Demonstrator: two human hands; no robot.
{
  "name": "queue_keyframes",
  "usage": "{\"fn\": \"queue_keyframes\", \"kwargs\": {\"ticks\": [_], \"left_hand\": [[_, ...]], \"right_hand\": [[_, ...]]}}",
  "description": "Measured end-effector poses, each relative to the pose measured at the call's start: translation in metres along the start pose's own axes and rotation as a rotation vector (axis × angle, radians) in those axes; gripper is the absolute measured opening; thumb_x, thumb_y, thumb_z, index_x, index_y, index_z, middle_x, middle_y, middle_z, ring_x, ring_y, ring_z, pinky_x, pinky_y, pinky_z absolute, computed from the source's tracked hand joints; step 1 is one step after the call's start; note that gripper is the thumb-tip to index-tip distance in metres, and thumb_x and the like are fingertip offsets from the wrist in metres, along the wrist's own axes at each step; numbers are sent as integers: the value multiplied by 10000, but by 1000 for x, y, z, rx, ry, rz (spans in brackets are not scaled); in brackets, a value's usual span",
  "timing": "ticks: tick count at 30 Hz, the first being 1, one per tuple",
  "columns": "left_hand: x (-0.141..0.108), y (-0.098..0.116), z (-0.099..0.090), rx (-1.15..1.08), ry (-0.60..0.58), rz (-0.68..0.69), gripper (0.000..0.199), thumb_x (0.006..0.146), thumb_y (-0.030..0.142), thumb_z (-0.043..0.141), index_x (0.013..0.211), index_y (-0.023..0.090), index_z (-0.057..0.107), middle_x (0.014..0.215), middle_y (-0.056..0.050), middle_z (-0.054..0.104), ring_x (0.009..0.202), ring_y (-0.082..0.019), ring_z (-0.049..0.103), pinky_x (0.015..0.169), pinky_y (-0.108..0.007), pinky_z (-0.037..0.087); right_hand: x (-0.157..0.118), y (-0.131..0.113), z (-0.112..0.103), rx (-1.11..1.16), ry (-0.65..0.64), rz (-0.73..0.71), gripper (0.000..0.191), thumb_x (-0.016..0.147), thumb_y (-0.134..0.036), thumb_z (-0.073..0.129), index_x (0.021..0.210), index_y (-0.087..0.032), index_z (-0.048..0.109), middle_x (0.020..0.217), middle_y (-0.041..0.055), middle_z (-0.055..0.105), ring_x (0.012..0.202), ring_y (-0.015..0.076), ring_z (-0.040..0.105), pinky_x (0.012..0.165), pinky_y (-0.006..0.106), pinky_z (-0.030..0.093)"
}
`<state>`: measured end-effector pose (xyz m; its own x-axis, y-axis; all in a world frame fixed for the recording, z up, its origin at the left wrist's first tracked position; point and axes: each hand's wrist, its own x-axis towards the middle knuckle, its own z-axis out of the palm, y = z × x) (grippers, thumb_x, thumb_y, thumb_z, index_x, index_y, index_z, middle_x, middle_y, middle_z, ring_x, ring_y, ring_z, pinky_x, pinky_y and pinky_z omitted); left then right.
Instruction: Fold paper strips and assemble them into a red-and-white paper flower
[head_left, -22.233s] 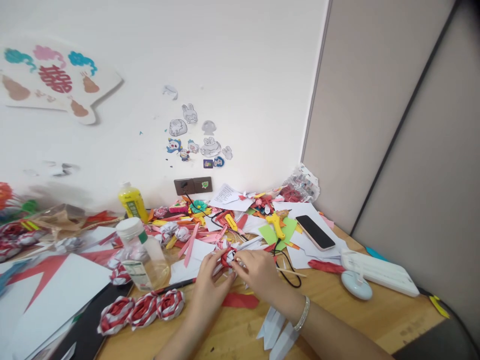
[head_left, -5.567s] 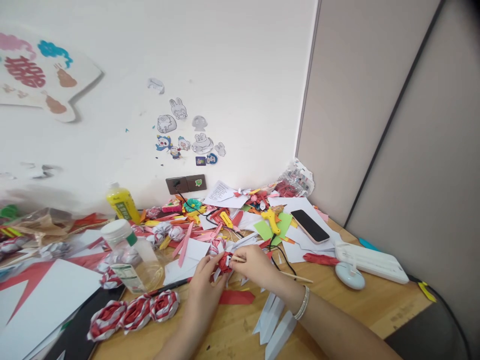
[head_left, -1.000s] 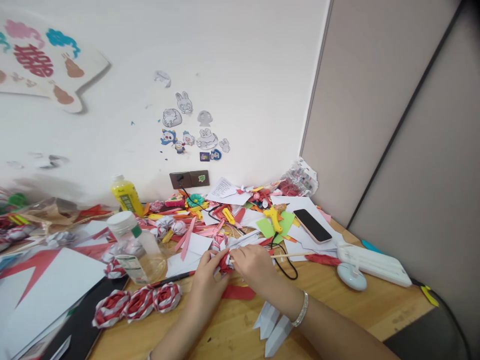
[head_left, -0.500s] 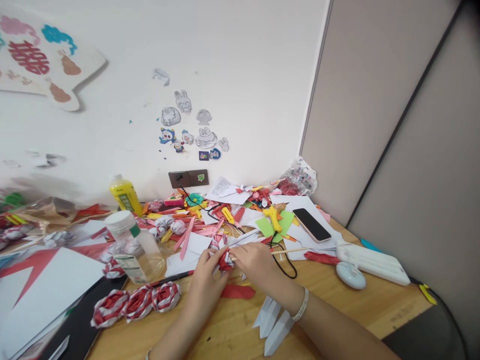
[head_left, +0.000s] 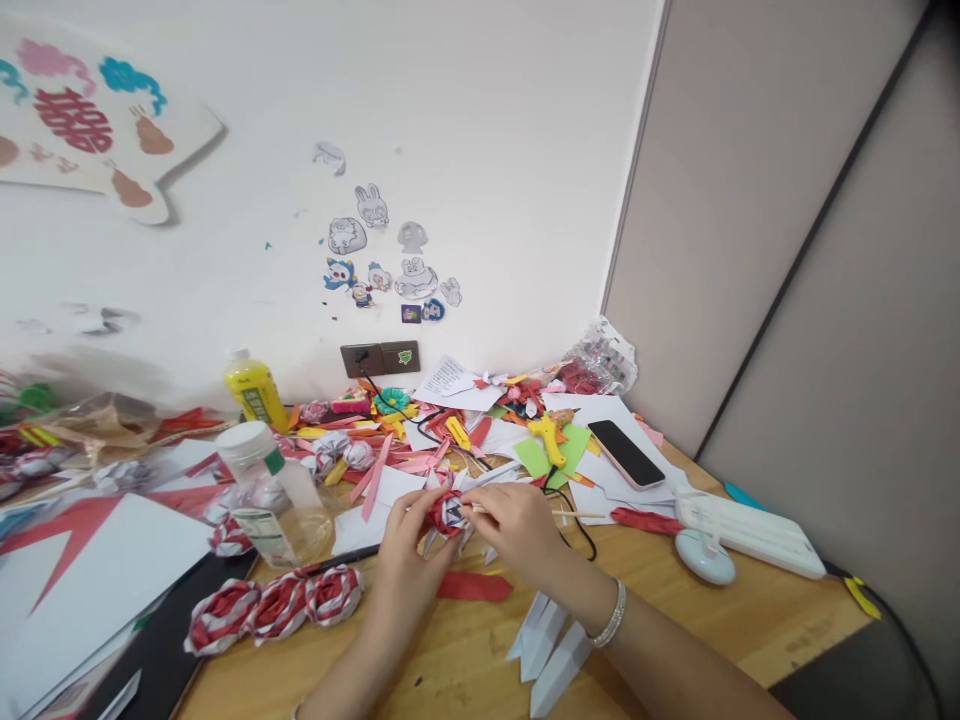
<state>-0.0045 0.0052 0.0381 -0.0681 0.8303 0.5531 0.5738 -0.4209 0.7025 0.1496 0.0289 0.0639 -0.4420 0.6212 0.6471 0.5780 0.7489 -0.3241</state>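
Note:
Between thumb and fingers, my left hand [head_left: 409, 550] grips a red and white folded-paper flower [head_left: 448, 513] over the middle of the table. My right hand [head_left: 517, 525] is closed on a thin wooden stick [head_left: 579, 514], whose far end sticks out to the right behind the hand. The fingertips of the right hand are at the flower's right side; whether the stick enters the flower is hidden. Below the hands lies a red paper strip [head_left: 474, 586]. Folded white paper strips [head_left: 544, 640] rest beside my right wrist.
Several finished red and white paper flowers [head_left: 281, 603] lie in a row at left, near a clear jar [head_left: 281, 500] and a yellow bottle [head_left: 256, 392]. Paper scraps cover the back. A yellow glue gun [head_left: 548, 437], phone [head_left: 626, 453] and white power strip [head_left: 754, 530] are at right.
The flower has turned in my left hand, so its centre now shows more toward me. My right hand has shifted slightly, and the stick's visible end is shorter.

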Motion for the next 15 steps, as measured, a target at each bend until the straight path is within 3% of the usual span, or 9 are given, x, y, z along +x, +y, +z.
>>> {"fn": "queue_keyframes", "kwargs": {"ticks": [7, 12, 15], "left_hand": [[-1, -1, 1, 7, -4, 8, 376, 695, 178, 556, 1068, 222, 546, 990, -54, 511, 941, -199, 533, 834, -373, 467], [-2, -1, 1, 2, -3, 23, 355, 702, 193, 558, 1056, 225, 557, 1000, -56, 517, 956, -207, 532, 843, -378, 461], [-2, -1, 1, 2, 12, 28, 364, 693, 190, 561, 1055, 226, 561, 998, -53, 524, 955, -210, 537, 838, -377, 465]], "right_hand": [[3, -1, -5, 176, -60, 169, 119, 836, -209, 521, 824, -192, 639, 775, 5, 678, 696, 118, 603, 620, 194, 396], [4, 1, -6, 219, -92, 190, 109, 832, -180, 512, 814, -185, 620, 755, -6, 660, 685, 112, 587, 590, 183, 375], [2, 4, -3, 133, -54, 158, 113, 848, -211, 494, 818, -184, 599, 710, -12, 647, 633, 110, 578, 566, 191, 362]]}}
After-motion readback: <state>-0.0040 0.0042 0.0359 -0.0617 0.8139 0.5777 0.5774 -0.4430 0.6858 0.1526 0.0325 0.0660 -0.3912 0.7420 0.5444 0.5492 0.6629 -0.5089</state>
